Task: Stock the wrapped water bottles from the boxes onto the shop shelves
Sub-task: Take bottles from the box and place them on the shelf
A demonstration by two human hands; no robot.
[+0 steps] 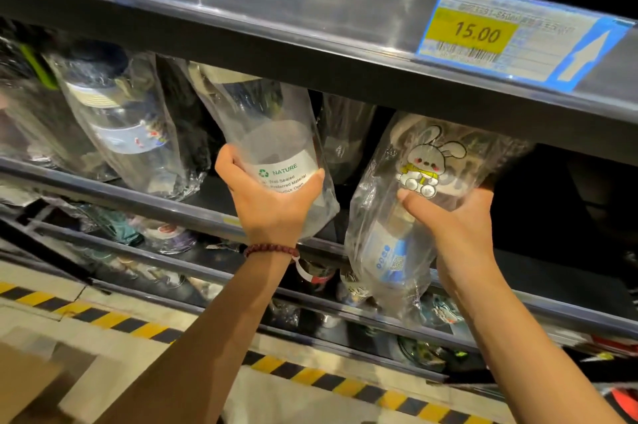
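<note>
My left hand (272,202) grips the base of a plastic-wrapped dark bottle (266,133) with a white "NATURE" label, tilted with its top under the upper shelf edge. My right hand (455,219) holds a second wrapped bottle (414,188) printed with a cartoon rabbit, its top leaning into the same shelf opening and its loose wrap hanging below. Both bottles sit over the front rail of the middle shelf (155,202). A beaded bracelet circles my left wrist.
Other wrapped bottles (127,126) stand on the shelf to the left. The upper shelf edge (310,43) carries a yellow 15.00 price tag (476,35). Lower shelves hold more wrapped goods. A yellow-black hazard stripe (114,320) runs along the floor. A cardboard box corner (24,382) shows bottom left.
</note>
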